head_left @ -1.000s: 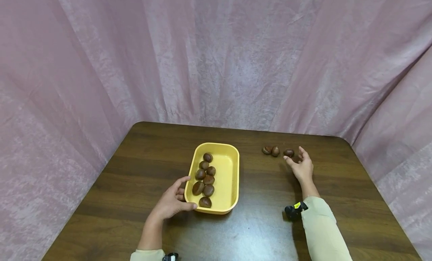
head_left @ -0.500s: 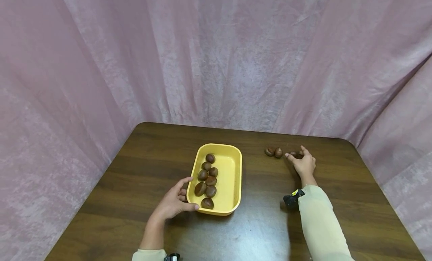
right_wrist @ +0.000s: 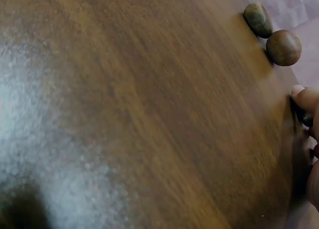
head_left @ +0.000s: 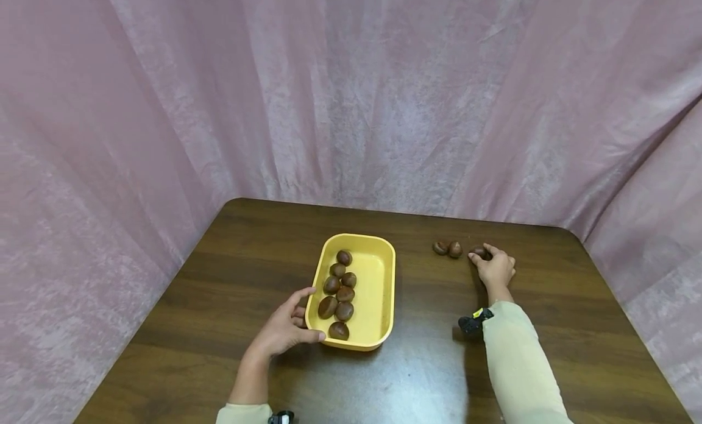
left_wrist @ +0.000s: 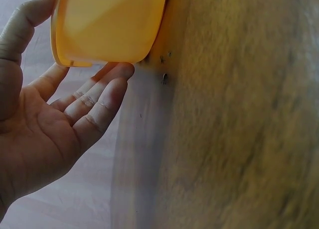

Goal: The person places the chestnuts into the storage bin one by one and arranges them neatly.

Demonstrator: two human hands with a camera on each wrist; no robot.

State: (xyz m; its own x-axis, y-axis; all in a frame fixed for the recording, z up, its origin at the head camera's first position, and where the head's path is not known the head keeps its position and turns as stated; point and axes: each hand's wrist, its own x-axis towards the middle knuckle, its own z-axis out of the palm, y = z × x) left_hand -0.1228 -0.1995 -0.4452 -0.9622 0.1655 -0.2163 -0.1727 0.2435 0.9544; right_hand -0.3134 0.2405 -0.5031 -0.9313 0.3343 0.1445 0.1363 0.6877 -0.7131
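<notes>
1. Right hand (head_left: 496, 269), far right part of the wood-grain counter (head_left: 247, 229): grip is grasping a brown chestnut (head_left: 478, 251) between thumb and forefinger. The right wrist view cuts the hand off at its edge; only a dark sliver of this nut shows.
2. Left hand (head_left: 281, 329): grip holds the near left corner of the yellow tray (head_left: 370, 290), thumb at the near rim, forefinger at the left rim. Other fingers sit by the outer wall; their exact contact is hard to judge.
3. Eight chestnuts (head_left: 345, 294) lie in the tray's left half, in an uneven column from the far end to the near wall.
4. Two loose chestnuts (head_left: 454, 249) rest side by side near the counter's far edge. They stand in the straight line between the held nut and the tray's far end.
5. A black device (head_left: 475, 321) with a yellow mark sits at the right wrist, beside a pale sleeve (head_left: 521, 363).
6. Pink curtain (head_left: 384, 101) hangs behind the counter, along its far edge.
7. Glare whitens the counter's near middle.
</notes>
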